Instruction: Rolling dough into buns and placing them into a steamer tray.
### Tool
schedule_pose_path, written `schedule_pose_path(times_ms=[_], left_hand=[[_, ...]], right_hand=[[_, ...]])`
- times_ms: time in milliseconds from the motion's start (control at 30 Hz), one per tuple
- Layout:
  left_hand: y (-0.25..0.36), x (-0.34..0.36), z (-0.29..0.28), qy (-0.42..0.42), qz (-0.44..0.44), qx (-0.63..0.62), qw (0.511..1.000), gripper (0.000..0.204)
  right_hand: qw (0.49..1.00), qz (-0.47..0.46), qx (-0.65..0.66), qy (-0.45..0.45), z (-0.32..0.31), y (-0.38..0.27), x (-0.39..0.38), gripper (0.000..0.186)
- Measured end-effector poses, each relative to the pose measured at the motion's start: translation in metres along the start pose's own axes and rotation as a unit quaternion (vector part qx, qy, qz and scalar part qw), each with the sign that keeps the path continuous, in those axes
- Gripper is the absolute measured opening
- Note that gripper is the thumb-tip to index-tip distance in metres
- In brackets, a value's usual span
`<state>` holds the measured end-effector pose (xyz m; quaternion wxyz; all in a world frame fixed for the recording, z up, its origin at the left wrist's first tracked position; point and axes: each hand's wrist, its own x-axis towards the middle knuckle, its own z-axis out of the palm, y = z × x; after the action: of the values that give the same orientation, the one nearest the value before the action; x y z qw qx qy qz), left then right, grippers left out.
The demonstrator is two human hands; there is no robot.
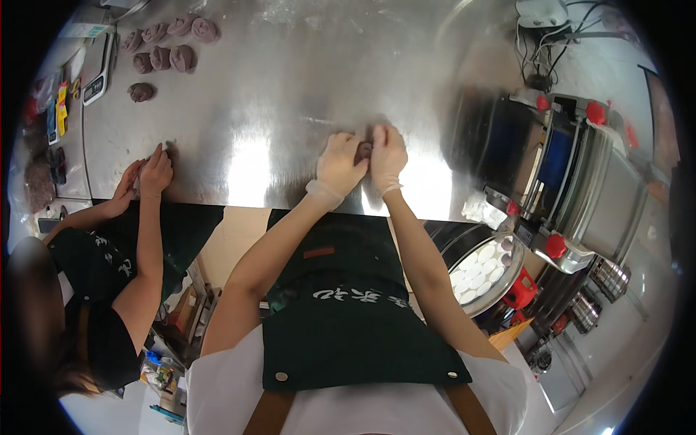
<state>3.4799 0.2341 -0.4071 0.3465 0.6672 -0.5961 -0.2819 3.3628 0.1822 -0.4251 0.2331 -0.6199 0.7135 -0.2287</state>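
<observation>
A small purple-brown piece of dough [364, 150] is between my two hands, close to the near edge of the steel table. My left hand [339, 165], in a thin translucent glove, curls around its left side with the thumb against it. My right hand [389, 155], gloved too, presses in from the right with bent fingers. The palms and fingers cover most of the dough. At the far left of the table, several shaped purple dough pieces [160, 58] stand in rows, with a darker dough piece [141, 92] by itself nearer to me.
A co-worker's hands [154, 172] are at the table's left end. A digital scale [98, 72] stands beyond them. To the right is a roller machine [580, 159] with red knobs. Below it, a round steamer tray [482, 272] holds several pale round pieces. Cables [554, 43] lie at the far right.
</observation>
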Motion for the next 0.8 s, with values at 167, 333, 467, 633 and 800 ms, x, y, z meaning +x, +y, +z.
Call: schedule_pose_path(times_ms=[167,333,467,633,800], left_hand=[[0.011,-0.005,0.004,-0.198,0.011,0.064,0.978,0.028],[-0.014,-0.04,0.001,-0.043,0.322,0.146,0.934,0.032],[-0.02,-0.04,-0.005,-0.131,0.326,0.245,0.904,0.032],[0.0,-0.004,-0.016,-0.111,0.096,-0.001,0.989,0.039],[-0.015,0.022,-0.022,-0.308,0.206,0.13,0.92,0.049]], right_hand=[[0.996,0.09,0.008,-0.01,-0.018,0.0,-0.005,0.026],[0.979,-0.141,-0.09,0.119,0.001,-0.003,-0.022,0.012],[0.977,-0.119,-0.101,0.143,0.009,0.0,-0.023,0.011],[0.976,0.204,0.064,0.036,-0.014,-0.009,-0.029,0.025],[0.897,0.312,0.31,0.043,-0.022,-0.023,-0.044,0.023]])
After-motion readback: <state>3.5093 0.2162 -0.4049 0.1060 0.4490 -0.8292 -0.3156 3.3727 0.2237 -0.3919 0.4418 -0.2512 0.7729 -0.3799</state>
